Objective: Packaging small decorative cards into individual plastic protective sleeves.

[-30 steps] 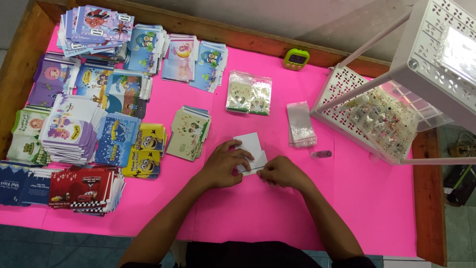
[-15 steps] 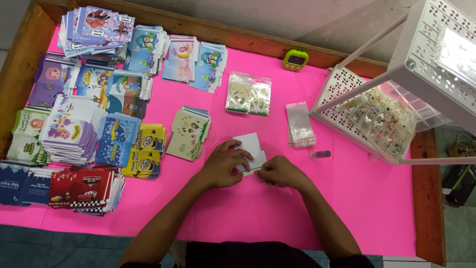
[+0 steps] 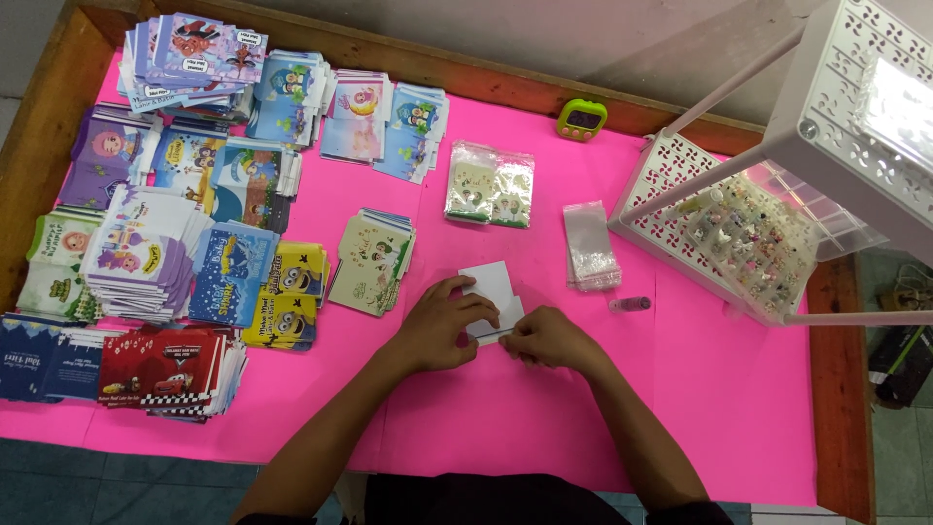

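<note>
A small white card (image 3: 489, 289) lies on the pink table cover (image 3: 505, 418) near the middle. My left hand (image 3: 445, 324) rests on the card's left and lower part, fingers pressing it down. My right hand (image 3: 546, 338) pinches the card's lower right edge, fingers closed on it. Both hands meet at the card. A stack of cream cartoon cards (image 3: 373, 261) lies just left of my left hand.
Many stacks of colourful cartoon cards (image 3: 165, 243) fill the left half. Two filled clear bags (image 3: 490, 185), a pile of empty clear bags (image 3: 591, 247), a small pink tube (image 3: 630, 303), a green timer (image 3: 581, 120) and a white perforated rack (image 3: 719, 224) with trinkets stand behind and right.
</note>
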